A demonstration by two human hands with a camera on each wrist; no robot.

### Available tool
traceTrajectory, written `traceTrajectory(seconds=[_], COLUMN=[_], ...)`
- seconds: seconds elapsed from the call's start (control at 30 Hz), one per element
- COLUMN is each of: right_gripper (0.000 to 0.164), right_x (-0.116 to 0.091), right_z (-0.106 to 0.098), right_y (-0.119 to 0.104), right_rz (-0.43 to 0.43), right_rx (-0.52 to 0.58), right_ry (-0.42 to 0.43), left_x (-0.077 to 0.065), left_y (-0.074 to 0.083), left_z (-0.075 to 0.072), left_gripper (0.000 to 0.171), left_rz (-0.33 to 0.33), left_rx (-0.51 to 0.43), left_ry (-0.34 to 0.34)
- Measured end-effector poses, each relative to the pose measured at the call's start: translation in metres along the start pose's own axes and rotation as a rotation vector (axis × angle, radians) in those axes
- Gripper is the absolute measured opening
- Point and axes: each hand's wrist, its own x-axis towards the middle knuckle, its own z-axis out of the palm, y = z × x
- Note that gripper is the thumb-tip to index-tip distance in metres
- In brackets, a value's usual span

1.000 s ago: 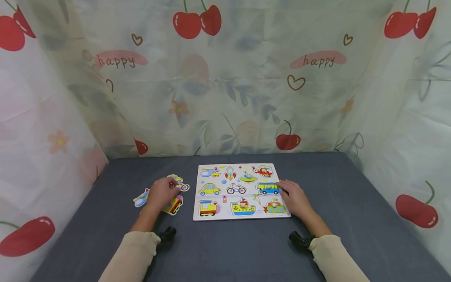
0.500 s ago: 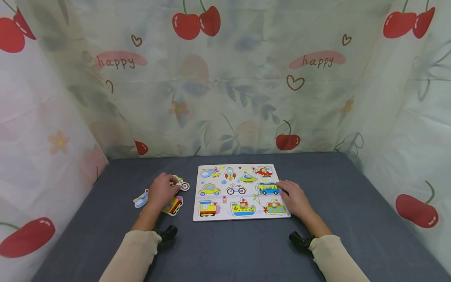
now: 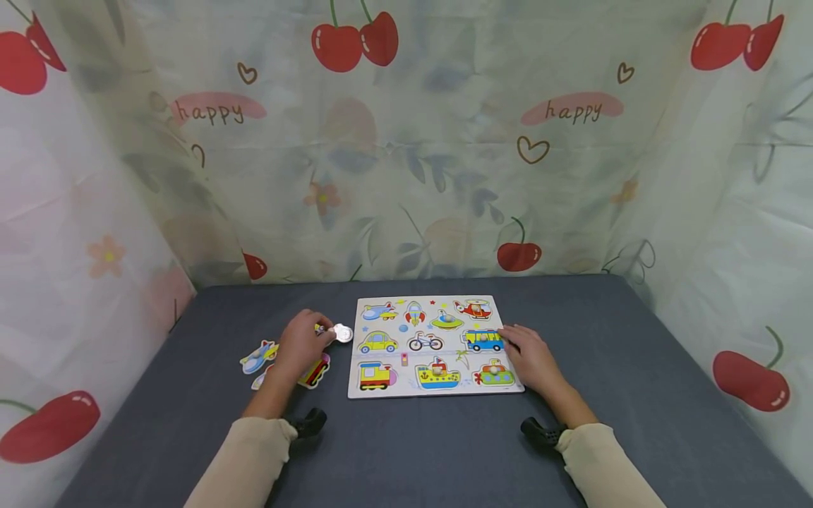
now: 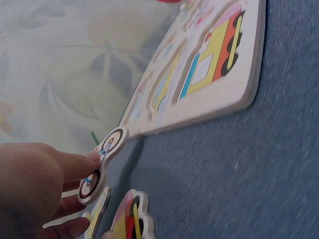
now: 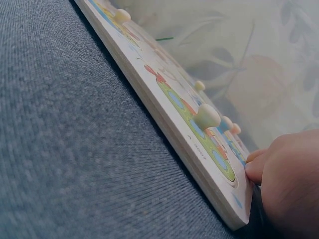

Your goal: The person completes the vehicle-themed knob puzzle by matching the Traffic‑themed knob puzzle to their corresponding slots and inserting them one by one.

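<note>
My left hand (image 3: 303, 346) pinches a wooden bicycle puzzle piece (image 4: 114, 141) between thumb and fingers. The piece is tilted up at the board's left edge, its picture facing the left wrist camera. The puzzle board (image 3: 406, 389) lies flat, with pictures of vehicles. Its bicycle, car, train and plane places are bare recesses, while the submarine piece (image 5: 174, 94) and others with knobs sit in theirs. On the board's right edge, by the bus piece (image 3: 483, 340), rests my right hand (image 3: 532, 358), thumb at the rim and fingers fairly straight.
Loose pieces lie under and left of my left hand: a plane piece (image 3: 256, 358), a train piece (image 3: 315, 372) and a car piece (image 4: 98, 211) partly hidden. A dark grey cloth (image 3: 419, 451) covers the table, and a printed curtain (image 3: 438, 212) stands behind and at both sides.
My left hand has lifted the bicycle piece off the pile, tilted it, and moved slightly right toward the board. The plane piece shows more now. My right hand has stayed put.
</note>
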Motion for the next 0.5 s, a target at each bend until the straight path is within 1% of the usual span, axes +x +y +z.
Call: traceTrajectory(seconds=[0.17, 0.33, 0.4, 0.5], right_gripper=[0.039, 0.039, 0.039, 0.038], right_x=[0.000, 0.000, 0.000, 0.000], right_z=[0.000, 0.000, 0.000, -0.001], right_y=[0.000, 0.000, 0.000, -0.001], right_rz=[0.004, 0.000, -0.003, -0.011], right_rx=[-0.005, -0.002, -0.002, -0.001], right_ry=[0.000, 0.001, 0.001, 0.002], left_x=[-0.004, -0.008, -0.010, -0.011], left_y=[0.008, 0.018, 0.022, 0.027], left_z=[0.006, 0.013, 0.017, 0.023], left_gripper=[0.014, 0.013, 0.013, 0.012], left_rz=[0.033, 0.058, 0.063, 0.080], left_rx=[-0.047, -0.113, -0.121, -0.110], left_ry=[0.009, 0.000, -0.001, 0.009])
